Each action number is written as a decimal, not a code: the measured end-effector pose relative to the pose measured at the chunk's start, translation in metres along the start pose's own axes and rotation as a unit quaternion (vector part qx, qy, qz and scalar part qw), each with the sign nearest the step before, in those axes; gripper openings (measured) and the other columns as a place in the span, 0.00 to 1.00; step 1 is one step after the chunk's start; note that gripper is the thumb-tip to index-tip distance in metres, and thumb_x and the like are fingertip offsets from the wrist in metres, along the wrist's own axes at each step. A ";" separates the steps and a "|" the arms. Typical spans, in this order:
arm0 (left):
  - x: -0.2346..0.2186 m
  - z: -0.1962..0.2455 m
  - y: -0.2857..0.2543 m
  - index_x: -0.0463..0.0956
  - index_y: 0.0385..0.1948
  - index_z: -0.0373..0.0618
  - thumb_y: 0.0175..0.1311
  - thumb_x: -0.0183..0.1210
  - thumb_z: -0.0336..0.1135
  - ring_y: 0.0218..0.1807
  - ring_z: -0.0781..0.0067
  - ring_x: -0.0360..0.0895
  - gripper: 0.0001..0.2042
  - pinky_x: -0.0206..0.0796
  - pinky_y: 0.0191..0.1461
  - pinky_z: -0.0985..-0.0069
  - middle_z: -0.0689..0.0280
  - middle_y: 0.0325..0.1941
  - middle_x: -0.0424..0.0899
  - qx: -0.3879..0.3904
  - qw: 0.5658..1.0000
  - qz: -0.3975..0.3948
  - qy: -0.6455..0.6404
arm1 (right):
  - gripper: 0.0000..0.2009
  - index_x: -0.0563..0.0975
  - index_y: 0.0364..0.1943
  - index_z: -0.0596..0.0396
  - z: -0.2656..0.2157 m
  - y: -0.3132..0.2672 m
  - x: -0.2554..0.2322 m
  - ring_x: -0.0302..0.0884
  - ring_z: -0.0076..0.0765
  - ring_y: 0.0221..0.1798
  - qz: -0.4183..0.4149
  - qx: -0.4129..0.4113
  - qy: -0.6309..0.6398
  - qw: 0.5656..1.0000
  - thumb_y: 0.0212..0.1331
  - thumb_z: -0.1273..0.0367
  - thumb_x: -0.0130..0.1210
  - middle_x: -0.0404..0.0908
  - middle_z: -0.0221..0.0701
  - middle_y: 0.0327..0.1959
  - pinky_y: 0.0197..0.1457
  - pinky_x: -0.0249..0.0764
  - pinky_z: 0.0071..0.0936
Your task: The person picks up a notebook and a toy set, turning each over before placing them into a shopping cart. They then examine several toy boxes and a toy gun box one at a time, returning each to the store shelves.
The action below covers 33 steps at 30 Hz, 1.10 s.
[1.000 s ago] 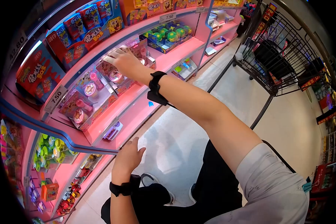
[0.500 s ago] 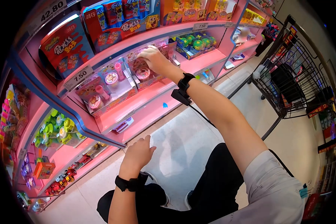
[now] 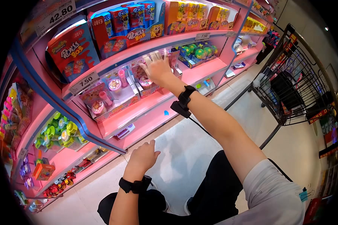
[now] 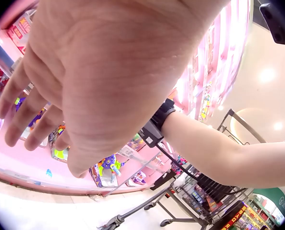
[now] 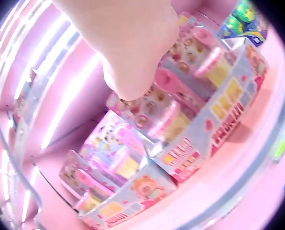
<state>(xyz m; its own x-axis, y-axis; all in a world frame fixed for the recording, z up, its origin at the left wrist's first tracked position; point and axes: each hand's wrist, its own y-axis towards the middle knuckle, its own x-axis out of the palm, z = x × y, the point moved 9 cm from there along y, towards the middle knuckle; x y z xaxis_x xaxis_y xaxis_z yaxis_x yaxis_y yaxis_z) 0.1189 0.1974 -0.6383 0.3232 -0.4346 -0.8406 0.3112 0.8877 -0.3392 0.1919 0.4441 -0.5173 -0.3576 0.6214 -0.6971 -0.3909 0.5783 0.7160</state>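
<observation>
My right hand [image 3: 159,69] reaches onto the pink shelf with its fingers spread, over the back of a cardboard display box [image 3: 149,91]. In the right wrist view, the blurred hand [image 5: 133,52] overlaps the back card of this display box [image 5: 219,125], which contains pink-lidded cups and pink spoon-shaped pieces. A second display box [image 5: 145,191] stands beside it, holding a pink-lidded cup [image 3: 115,84] and more of the same. Low before the shelves hangs my left hand [image 3: 143,155]; the left wrist view shows its fingers [image 4: 34,115] loosely extended, with nothing in them.
A black wire shopping cart [image 3: 293,82] stands at right. Red-and-blue snack boxes [image 3: 73,50] line the shelf above, and green balls in a tray [image 3: 199,51] sit farther right. Green-lidded containers [image 3: 58,131] fill a lower shelf at left. A small blue piece [image 3: 166,113] lies on the bottom ledge.
The view has swung left, so the shelves appear farther right. My right hand's fingers, bent at the display box half a second ago, are now spread. The left hand stays low and free.
</observation>
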 end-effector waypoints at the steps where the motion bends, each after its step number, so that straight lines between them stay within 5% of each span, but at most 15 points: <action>1: 0.000 0.002 0.001 0.69 0.54 0.38 0.64 0.57 0.43 0.52 0.44 0.76 0.22 0.69 0.53 0.56 0.45 0.48 0.80 0.003 1.000 0.002 -0.003 | 0.24 0.69 0.56 0.54 -0.002 -0.010 0.007 0.60 0.48 0.66 -0.021 -0.006 0.002 1.000 0.67 0.50 0.44 0.69 0.40 0.57 0.73 0.44 0.62; 7: 0.007 0.008 0.004 0.71 0.44 0.38 0.65 0.56 0.45 0.44 0.46 0.80 0.18 0.73 0.45 0.53 0.50 0.41 0.81 0.045 0.998 0.028 0.022 | 0.28 0.65 0.62 0.51 0.004 -0.007 0.022 0.55 0.46 0.70 -0.094 0.017 0.004 0.995 0.63 0.50 0.51 0.66 0.39 0.60 0.74 0.41 0.59; 10: 0.005 0.007 0.004 0.70 0.49 0.39 0.65 0.56 0.45 0.49 0.46 0.78 0.20 0.71 0.50 0.54 0.48 0.45 0.81 0.027 1.000 0.011 0.008 | 0.30 0.64 0.64 0.50 0.005 -0.017 0.010 0.54 0.46 0.71 -0.069 -0.022 -0.002 0.997 0.63 0.50 0.52 0.65 0.38 0.62 0.75 0.41 0.57; 13: 0.005 0.008 0.001 0.69 0.52 0.40 0.66 0.55 0.45 0.52 0.46 0.77 0.21 0.70 0.52 0.55 0.47 0.46 0.81 0.010 1.000 -0.004 0.010 | 0.35 0.58 0.68 0.54 0.001 -0.021 0.002 0.51 0.52 0.73 -0.086 -0.015 0.023 0.996 0.61 0.53 0.55 0.59 0.47 0.66 0.75 0.42 0.55; 17: 0.000 0.007 -0.001 0.69 0.52 0.39 0.65 0.56 0.45 0.50 0.46 0.78 0.21 0.71 0.52 0.54 0.47 0.45 0.81 -0.002 1.000 -0.014 0.022 | 0.34 0.56 0.69 0.58 -0.039 -0.035 -0.026 0.45 0.56 0.76 -0.089 -0.026 0.173 0.981 0.61 0.62 0.56 0.49 0.50 0.73 0.76 0.43 0.55; 19: 0.006 0.003 0.008 0.69 0.51 0.38 0.65 0.56 0.45 0.49 0.45 0.79 0.21 0.71 0.51 0.54 0.48 0.44 0.81 0.013 1.000 0.007 0.014 | 0.34 0.55 0.69 0.58 -0.079 -0.044 -0.024 0.46 0.55 0.76 -0.168 -0.067 0.205 0.962 0.60 0.65 0.55 0.49 0.49 0.73 0.76 0.42 0.56; 26: 0.002 0.007 0.007 0.70 0.51 0.36 0.65 0.56 0.43 0.47 0.44 0.79 0.20 0.72 0.50 0.54 0.46 0.44 0.81 0.026 1.000 0.014 0.011 | 0.35 0.54 0.69 0.63 -0.171 -0.010 -0.013 0.49 0.51 0.75 -0.125 -0.162 0.212 0.955 0.58 0.67 0.54 0.57 0.47 0.70 0.74 0.47 0.56; 29: 0.005 0.010 0.011 0.70 0.51 0.36 0.65 0.56 0.43 0.47 0.44 0.79 0.20 0.72 0.50 0.54 0.45 0.44 0.81 0.030 1.000 0.010 -0.001 | 0.35 0.54 0.69 0.65 -0.185 -0.013 0.006 0.50 0.50 0.75 -0.136 -0.189 0.109 0.966 0.58 0.68 0.53 0.56 0.47 0.70 0.74 0.46 0.55; 33: -0.013 0.005 0.012 0.70 0.49 0.35 0.65 0.56 0.44 0.48 0.43 0.78 0.20 0.71 0.51 0.54 0.44 0.45 0.81 0.028 0.999 0.032 -0.009 | 0.35 0.55 0.69 0.65 -0.159 -0.014 0.006 0.51 0.52 0.74 -0.115 -0.168 0.164 0.965 0.59 0.66 0.52 0.58 0.48 0.69 0.75 0.43 0.57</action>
<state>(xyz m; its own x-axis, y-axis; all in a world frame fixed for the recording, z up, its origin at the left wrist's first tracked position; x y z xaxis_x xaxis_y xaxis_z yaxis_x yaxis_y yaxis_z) 0.1229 0.2131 -0.6299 0.3592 -0.3804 -0.8522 0.3395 0.9038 -0.2604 0.0603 0.3555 -0.5371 -0.4569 0.2644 -0.8493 -0.7247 0.4431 0.5278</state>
